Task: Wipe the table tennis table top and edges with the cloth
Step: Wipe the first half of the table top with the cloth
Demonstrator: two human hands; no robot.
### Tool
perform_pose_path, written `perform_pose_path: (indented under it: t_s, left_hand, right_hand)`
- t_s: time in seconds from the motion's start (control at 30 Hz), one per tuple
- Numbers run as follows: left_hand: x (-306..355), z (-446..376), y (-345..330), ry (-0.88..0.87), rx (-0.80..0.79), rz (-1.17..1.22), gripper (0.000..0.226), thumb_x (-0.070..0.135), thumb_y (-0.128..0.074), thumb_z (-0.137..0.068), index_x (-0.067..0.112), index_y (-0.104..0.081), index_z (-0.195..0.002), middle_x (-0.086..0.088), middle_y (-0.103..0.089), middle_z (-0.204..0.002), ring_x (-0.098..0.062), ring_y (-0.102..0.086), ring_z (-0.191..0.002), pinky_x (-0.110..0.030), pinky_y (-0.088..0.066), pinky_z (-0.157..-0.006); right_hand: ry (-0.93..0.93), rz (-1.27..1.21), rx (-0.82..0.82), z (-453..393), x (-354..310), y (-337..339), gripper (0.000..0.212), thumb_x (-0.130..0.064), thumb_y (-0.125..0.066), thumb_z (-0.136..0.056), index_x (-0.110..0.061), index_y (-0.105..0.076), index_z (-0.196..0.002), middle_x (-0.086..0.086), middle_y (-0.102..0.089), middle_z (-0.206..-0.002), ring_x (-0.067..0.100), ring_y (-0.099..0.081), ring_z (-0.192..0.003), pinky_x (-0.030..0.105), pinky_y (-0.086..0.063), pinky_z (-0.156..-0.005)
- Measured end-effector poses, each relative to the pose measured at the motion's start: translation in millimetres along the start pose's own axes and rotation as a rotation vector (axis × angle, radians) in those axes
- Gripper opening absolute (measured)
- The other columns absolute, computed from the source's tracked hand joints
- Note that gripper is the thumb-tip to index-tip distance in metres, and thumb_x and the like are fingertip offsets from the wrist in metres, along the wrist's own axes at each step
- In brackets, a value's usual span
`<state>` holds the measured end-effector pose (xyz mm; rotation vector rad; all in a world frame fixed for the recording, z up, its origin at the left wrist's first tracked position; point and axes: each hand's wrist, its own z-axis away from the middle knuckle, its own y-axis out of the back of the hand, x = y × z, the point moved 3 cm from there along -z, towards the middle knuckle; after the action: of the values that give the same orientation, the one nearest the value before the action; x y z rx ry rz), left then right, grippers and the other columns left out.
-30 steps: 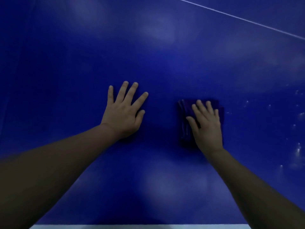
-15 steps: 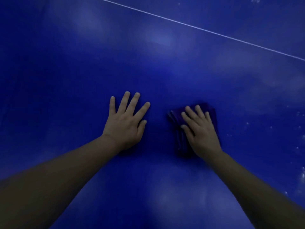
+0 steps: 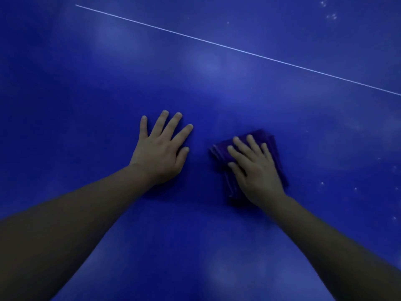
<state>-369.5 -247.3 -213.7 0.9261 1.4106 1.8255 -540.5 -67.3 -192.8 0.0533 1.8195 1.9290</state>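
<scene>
Leftward now, right hand (image 3: 257,172) presses cloth (image 3: 272,141) beside flat left hand (image 3: 159,154).

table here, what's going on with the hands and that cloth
A person is wiping a blue table. The right hand presses flat on a folded purple cloth. The left hand lies spread on the bare surface beside it. Pale specks dot the far right side, past a thin white line.

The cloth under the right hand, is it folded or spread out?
Folded: the cloth shows stacked layer edges at its left side beside the right hand.
</scene>
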Motion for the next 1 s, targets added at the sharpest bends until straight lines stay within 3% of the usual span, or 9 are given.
perform_pose_path:
  t_s: [0.2, 0.27, 0.4, 0.5, 0.67, 0.77, 0.9, 1.0]
  left_hand:
    - [-1.6, -18.0, 4.7, 0.006, 0.000, 0.001, 0.065, 0.056, -0.015, -0.096, 0.032, -0.020, -0.156, -0.003, -0.011, -0.166, -0.030, -0.003, -0.152, -0.067, -0.002, -0.117]
    - [0.0, -27.8, 6.1, 0.026, 0.015, 0.009, 0.064, 0.055, -0.017, -0.096, 0.032, -0.022, -0.155, -0.004, -0.013, -0.166, -0.030, -0.005, -0.152, -0.067, -0.003, -0.116]
    - [0.4, -51.5, 8.3, 0.050, 0.035, 0.044, 0.065, 0.055, -0.017, -0.095, 0.031, -0.023, -0.155, -0.005, -0.014, -0.165, -0.031, -0.004, -0.152, -0.068, -0.002, -0.116]
    - [-0.3, -66.2, 8.5, 0.054, 0.050, 0.060, 0.065, 0.055, -0.016, -0.095, 0.031, -0.021, -0.155, -0.005, -0.012, -0.165, -0.031, -0.002, -0.152, -0.068, 0.000, -0.116]
    - [4.7, -78.9, 12.0, 0.081, 0.058, 0.053, 0.063, 0.053, -0.020, -0.097, 0.031, -0.020, -0.155, -0.005, -0.011, -0.165, -0.032, -0.002, -0.152, -0.069, -0.001, -0.115]
    - [8.0, -84.6, 13.1, 0.099, 0.055, 0.058, 0.061, 0.053, -0.024, -0.098, 0.032, -0.019, -0.156, -0.005, -0.010, -0.165, -0.032, -0.001, -0.151, -0.069, -0.001, -0.115]
    - [8.4, -87.2, 12.6, 0.104, 0.066, 0.062, 0.061, 0.053, -0.025, -0.099, 0.031, -0.021, -0.156, -0.006, -0.012, -0.165, -0.033, -0.002, -0.151, -0.070, -0.002, -0.115]
    - [8.1, -86.1, 12.4, 0.098, 0.062, 0.063, 0.064, 0.054, -0.018, -0.096, 0.031, -0.020, -0.156, -0.006, -0.011, -0.165, -0.033, -0.001, -0.152, -0.069, -0.001, -0.115]
  right_hand:
    - [-0.363, -0.057, 0.122, -133.5, 19.0, 13.0, 0.047, -0.039, -0.037, -0.105, -0.024, -0.045, -0.149, -0.004, -0.030, -0.162, 0.026, -0.014, -0.153, 0.053, -0.006, -0.122]
    - [-0.250, -0.060, 0.111, -141.1, 3.8, 6.8, 0.046, -0.039, -0.037, -0.106, -0.024, -0.045, -0.149, -0.005, -0.031, -0.162, 0.025, -0.014, -0.153, 0.051, -0.004, -0.122]
    - [-0.034, -0.032, 0.020, -77.5, 21.0, 9.1, 0.045, -0.037, -0.041, -0.105, -0.022, -0.050, -0.146, -0.005, -0.037, -0.158, 0.025, -0.019, -0.152, 0.050, -0.010, -0.121]
    - [-0.149, -0.012, 0.025, -79.3, 61.3, 23.9, 0.044, -0.035, -0.043, -0.105, -0.021, -0.049, -0.146, -0.002, -0.035, -0.159, 0.028, -0.020, -0.151, 0.052, -0.012, -0.121]
    - [-0.432, -0.035, 0.097, -191.2, 71.0, 33.3, 0.056, -0.047, -0.027, -0.105, -0.025, -0.028, -0.156, -0.004, -0.015, -0.166, 0.028, -0.004, -0.154, 0.056, -0.001, -0.121]
    - [-0.284, 0.037, 0.064, -206.0, 43.2, 21.7, 0.056, -0.047, -0.026, -0.105, -0.027, -0.025, -0.157, -0.006, -0.015, -0.166, 0.027, -0.004, -0.154, 0.054, -0.001, -0.121]
    - [0.026, 0.036, -0.002, -128.9, 50.3, 20.8, 0.051, -0.043, -0.032, -0.105, -0.028, -0.036, -0.153, -0.009, -0.024, -0.163, 0.021, -0.009, -0.154, 0.048, -0.003, -0.122]
    - [-0.054, -0.003, 0.011, -119.5, 83.0, 30.9, 0.047, -0.038, -0.035, -0.106, -0.024, -0.042, -0.150, -0.007, -0.030, -0.162, 0.022, -0.013, -0.153, 0.047, -0.005, -0.122]
